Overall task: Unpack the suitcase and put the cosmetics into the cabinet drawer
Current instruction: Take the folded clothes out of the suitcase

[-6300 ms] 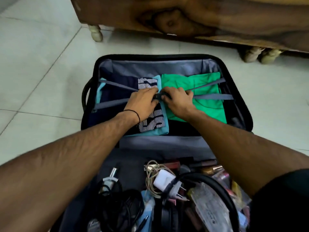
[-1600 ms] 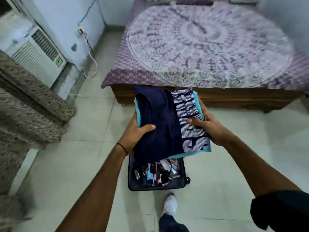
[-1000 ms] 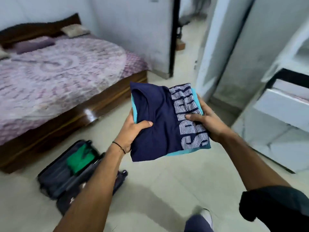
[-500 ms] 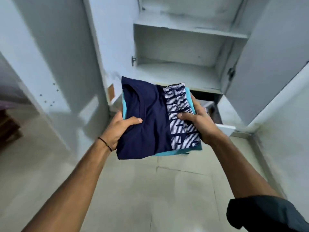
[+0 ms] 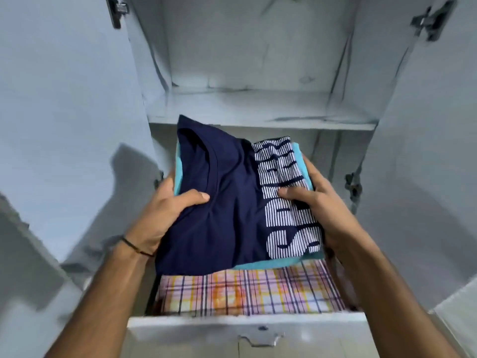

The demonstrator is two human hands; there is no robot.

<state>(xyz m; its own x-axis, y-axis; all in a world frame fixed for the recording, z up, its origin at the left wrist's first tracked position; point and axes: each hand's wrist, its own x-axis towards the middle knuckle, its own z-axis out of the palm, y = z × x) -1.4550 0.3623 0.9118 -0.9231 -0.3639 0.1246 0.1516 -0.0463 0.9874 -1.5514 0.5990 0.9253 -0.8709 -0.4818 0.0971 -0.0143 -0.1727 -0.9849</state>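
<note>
A stack of folded clothes [image 5: 232,202], navy on top with white striped lettering and a turquoise layer beneath, hangs over the open cabinet drawer [image 5: 247,329]. My left hand [image 5: 165,210] grips its left edge, thumb on top. At the right edge, my right hand [image 5: 315,200] holds the stack with the thumb pressed on the lettering. The drawer is pulled out and lined with a pink, orange and purple plaid cloth [image 5: 253,290]. No suitcase or cosmetics are in view.
The grey metal cabinet stands open, its left door [image 5: 64,112] and right door [image 5: 433,151] swung out to both sides. A bare shelf [image 5: 258,109] sits just above the drawer. A metal handle [image 5: 260,339] is on the drawer front.
I have stepped up close to the cabinet. The stack of clothes, held in both hands throughout, has moved from in front of the cabinet to directly over the open drawer.
</note>
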